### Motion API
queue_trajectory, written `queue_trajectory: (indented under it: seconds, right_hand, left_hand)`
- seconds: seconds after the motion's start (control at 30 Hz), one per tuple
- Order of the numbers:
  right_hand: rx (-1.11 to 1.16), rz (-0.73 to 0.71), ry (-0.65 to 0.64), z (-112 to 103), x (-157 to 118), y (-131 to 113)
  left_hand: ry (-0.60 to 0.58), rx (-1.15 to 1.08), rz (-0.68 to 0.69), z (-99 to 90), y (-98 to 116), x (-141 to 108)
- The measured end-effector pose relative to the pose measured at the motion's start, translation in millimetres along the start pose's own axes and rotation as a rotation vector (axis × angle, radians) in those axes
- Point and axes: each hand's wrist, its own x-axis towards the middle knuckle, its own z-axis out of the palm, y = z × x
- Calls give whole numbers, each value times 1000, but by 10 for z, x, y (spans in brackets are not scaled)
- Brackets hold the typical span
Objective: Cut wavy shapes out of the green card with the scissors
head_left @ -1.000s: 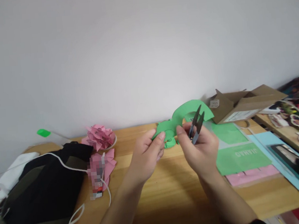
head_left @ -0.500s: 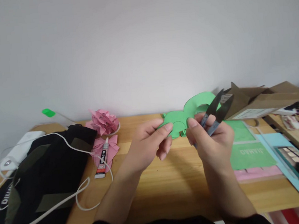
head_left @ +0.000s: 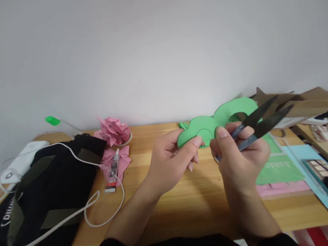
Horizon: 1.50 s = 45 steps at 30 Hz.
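The green paper [head_left: 200, 124] was held up over the wooden table [head_left: 189, 201], between the two hands. I judged it light, thin and easily creased, its curved band floppiest, so the broad lobe's rim looked the safer hold. From my distant post I saw the left hand [head_left: 175, 156] pinching that lobe; the right hand [head_left: 242, 156] pinched near the narrow join, also carrying scissors [head_left: 268, 125], blades apart. A pink paper flower [head_left: 115, 130] sat well leftward.

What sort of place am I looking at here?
Probably a home craft spot: a wooden table against a plain wall, with scissors and cut green paper held over it and a flower-like pink piece nearby.
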Motion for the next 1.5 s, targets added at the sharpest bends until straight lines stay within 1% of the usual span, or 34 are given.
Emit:
queue_trajectory:
  seconds: [0.23,0.33,0.4,0.47,0.57,0.63,0.73,0.83,0.93,1.07,1.17,1.23,1.33,1.5]
  right_hand:
    - [11,-12,2,16,-7,-21]
    - [61,-11,-45,25,-1,-53]
    - [127,-11,-121,20,-4,-68]
    - [178,6,-229,12,-15,-72]
    - [167,68,-409,17,-47,-64]
    - [139,113,-505,34,-73,-60]
    - [138,163,-626,66,-108,-71]
    - [207,225,-708,86,-120,-98]
    - [276,267,-714,94,-116,-120]
    - [388,341,-658,94,-107,-125]
    - [469,416,-640,87,-94,-129]
    - [494,463,-650,80,-80,-135]
    - [529,521,-632,70,-60,-141]
    - [588,570,-629,59,-50,-136]
  left_hand:
    - [31,47,42,10,-6,-6]
    - [86,28,65,11,-24,-6]
    - [149,-20,89,4,-48,2]
    - [225,-89,105,-11,-72,15]
    - [315,-159,119,-36,-93,35]
    - [357,-179,138,-46,-96,43]
    - [381,-188,180,-48,-90,46]
    - [377,-115,205,-39,-74,41]
    - [376,-42,200,-16,-64,33]
    - [358,-18,216,20,-76,24]
    - [371,29,244,38,-87,20]
    - [376,58,273,47,-87,17]
    - [368,68,301,60,-82,14]
    - [370,69,285,80,-90,5]
